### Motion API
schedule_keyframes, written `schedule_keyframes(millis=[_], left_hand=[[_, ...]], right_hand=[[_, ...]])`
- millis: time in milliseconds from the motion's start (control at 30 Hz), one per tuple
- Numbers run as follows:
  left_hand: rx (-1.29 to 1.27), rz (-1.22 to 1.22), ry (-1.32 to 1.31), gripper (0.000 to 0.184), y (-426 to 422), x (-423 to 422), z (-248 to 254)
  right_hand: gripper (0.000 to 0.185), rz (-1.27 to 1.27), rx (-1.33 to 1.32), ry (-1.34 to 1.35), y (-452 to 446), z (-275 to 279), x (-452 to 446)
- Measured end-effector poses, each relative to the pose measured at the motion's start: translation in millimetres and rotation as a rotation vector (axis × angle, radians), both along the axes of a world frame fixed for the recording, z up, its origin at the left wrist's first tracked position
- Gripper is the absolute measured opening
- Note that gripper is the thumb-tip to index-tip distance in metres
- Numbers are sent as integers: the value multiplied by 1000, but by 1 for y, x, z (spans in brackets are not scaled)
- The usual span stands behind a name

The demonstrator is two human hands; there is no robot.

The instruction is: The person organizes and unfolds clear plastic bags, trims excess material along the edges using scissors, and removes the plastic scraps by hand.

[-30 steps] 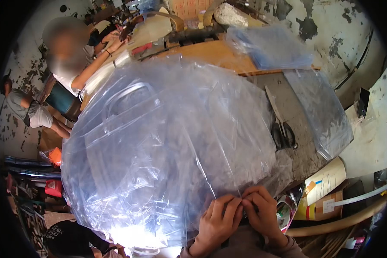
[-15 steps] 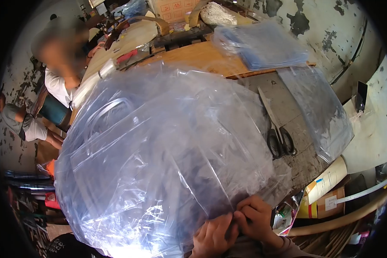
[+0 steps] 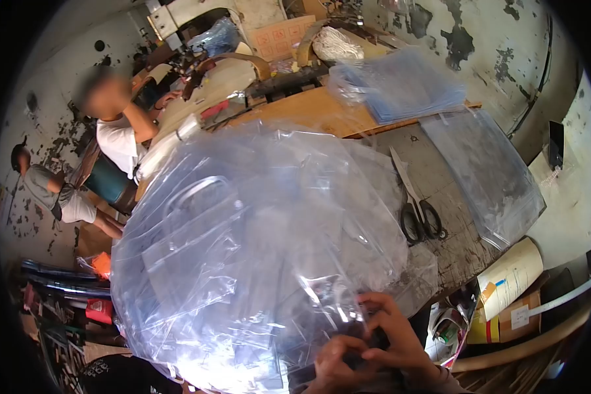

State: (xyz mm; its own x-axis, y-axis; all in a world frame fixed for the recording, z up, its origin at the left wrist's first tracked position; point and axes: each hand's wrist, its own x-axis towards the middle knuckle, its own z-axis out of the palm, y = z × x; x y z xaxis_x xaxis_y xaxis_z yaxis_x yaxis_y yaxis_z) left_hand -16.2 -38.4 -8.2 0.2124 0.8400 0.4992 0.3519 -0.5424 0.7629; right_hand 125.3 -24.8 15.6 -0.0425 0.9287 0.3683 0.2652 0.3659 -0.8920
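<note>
A large heap of clear plastic sheeting [image 3: 262, 249] covers much of the table before me, with a clear handle shape showing at its upper left. My left hand [image 3: 338, 364] is at the sheeting's near edge, fingers curled; what they grip is hard to make out. Close by on the right, my right hand [image 3: 397, 341] has bent fingers touching the plastic's edge. Black-handled scissors [image 3: 419, 213] lie on the table right of the heap, blades pointing away.
Stacked clear sheets [image 3: 414, 88] lie at the back right, and a folded plastic piece [image 3: 486, 171] overhangs the right side. A person [image 3: 121, 131] sits at the upper left, another [image 3: 59, 190] behind. A dark cap [image 3: 121, 377] shows at the lower left. Boxes [image 3: 515, 322] stand lower right.
My hands have shifted slightly right and come a little apart, the right one higher. The near edge of the plastic has changed its folds. The camera view has shifted.
</note>
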Motion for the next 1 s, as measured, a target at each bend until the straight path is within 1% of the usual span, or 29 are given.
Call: schedule_keyframes(millis=[33,67,100,133,167,200,233,300,333,367,400,433,467,500,567,600,633,700,733,767,800,833,867,933,967,1000], left_hand=[[-261,-68,-3,26,-10,2,5],[-524,-142,-10,28,-16,7,7],[-520,-146,-13,28,-19,17,9],[-426,-207,-103,29,-18,31,11],[-333,-270,-195,30,-17,41,14],[-272,-268,20,24,-20,46,29],[-272,-284,15,24,-22,50,33],[42,-541,5,26,-27,56,40],[165,-669,0,29,-26,50,48],[166,-676,-3,29,-32,49,39],[150,-715,-85,29,-41,47,20],[134,-754,-167,28,-46,47,11],[4,-792,-124,23,-35,37,37],[7,-796,-131,23,-30,30,39],[256,-622,165,22,-27,25,36],[46,-545,84,20,-33,26,30],[48,-552,74,20,-33,26,26],[183,-423,193,17,-33,22,23],[174,-356,144,16,-34,25,33],[170,-347,142,16,-34,22,35],[226,-375,219,17,-33,16,36],[280,-398,300,18,-31,9,38],[271,-377,310,18,-30,3,44],[368,-220,454,12,-26,-10,56],[382,-162,477,12,-23,-24,42],[398,-103,500,12,-19,-41,30]], right_hand=[[19,34,22,16,-6,0,3],[20,42,-186,413,-22,-7,0],[21,44,-398,808,-34,-8,2],[22,-6,-451,703,-41,-4,11],[20,-116,-395,705,-43,6,14],[19,-204,-372,737,-44,16,21],[17,-292,-348,771,-44,24,30],[17,-534,-102,503,-50,19,70],[16,-734,28,394,-51,26,87],[20,-850,200,172,-56,27,122],[22,-929,180,70,-60,44,154],[29,-1036,158,-24,-63,56,187],[33,-1016,138,39,-60,67,216],[38,-995,121,98,-56,78,245],[40,-906,40,124,-45,79,317],[41,-864,-20,121,-39,74,351],[41,-823,-80,119,-33,65,383],[47,-550,-55,153,-22,30,443],[47,-548,-56,147,-15,20,455],[48,-628,-191,128,-6,11,463],[50,-699,-327,111,3,6,465],[50,-678,-332,111,8,4,467],[46,-716,-362,113,10,5,463],[43,-776,-392,103,11,7,455],[43,-706,-371,153,7,-8,486],[43,-742,-419,111,4,-7,489]])
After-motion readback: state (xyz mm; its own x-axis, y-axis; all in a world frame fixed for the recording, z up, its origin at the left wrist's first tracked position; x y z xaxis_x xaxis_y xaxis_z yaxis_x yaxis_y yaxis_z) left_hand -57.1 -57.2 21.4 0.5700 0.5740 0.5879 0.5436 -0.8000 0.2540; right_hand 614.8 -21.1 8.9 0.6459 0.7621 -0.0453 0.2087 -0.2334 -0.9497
